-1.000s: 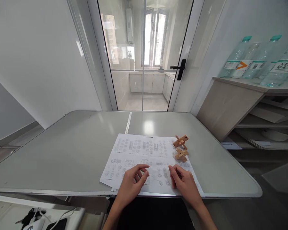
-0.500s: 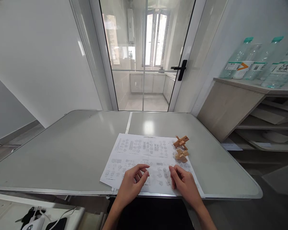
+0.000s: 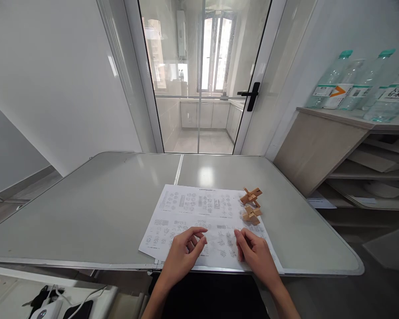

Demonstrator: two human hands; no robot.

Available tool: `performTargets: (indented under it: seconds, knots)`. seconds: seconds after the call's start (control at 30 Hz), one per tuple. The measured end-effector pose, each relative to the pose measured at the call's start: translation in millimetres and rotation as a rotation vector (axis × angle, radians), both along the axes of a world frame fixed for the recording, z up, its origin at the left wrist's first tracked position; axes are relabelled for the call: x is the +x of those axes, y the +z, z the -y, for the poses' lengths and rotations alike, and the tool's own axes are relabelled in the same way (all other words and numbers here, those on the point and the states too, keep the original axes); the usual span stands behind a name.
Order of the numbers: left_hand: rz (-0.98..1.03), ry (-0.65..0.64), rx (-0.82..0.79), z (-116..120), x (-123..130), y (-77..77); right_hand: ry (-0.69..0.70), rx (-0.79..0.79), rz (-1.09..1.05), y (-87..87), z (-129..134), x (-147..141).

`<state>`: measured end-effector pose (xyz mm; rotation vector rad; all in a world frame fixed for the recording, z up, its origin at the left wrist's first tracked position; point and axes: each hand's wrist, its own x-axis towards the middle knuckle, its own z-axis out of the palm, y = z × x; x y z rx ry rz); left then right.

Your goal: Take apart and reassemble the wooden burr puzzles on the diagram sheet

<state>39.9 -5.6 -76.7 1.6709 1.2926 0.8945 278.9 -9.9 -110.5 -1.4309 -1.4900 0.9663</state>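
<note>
Printed instruction sheets (image 3: 186, 210) with rows of small diagrams lie near the table's front edge. Over their lower part rests my left hand (image 3: 185, 251), its index finger stretched out and its thumb apart from it, holding nothing. To its right, my right hand (image 3: 255, 253) lies on the paper with fingers curled in and the thumb against them; nothing shows in it. Two interlocking wooden puzzles stand at the sheets' right edge: the farther puzzle (image 3: 251, 196) has pieces sticking out at angles, and the nearer puzzle (image 3: 252, 214) is more compact. Neither hand touches them.
The grey table (image 3: 96, 212) has a metal seam and rim. Beyond it stands a glass door (image 3: 199, 119) with a black handle. On the right, several plastic bottles (image 3: 355, 91) top a wooden shelf (image 3: 329, 141). Keys (image 3: 41, 301) and cables lie on a white surface at lower left.
</note>
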Motion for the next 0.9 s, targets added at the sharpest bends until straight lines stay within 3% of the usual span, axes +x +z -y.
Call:
performTargets:
  seconds: [0.9]
  knots:
    - [-0.024,0.004,0.0,-0.3,-0.3,0.4,0.0,-0.002,0.013,-1.7,-1.2,0.1]
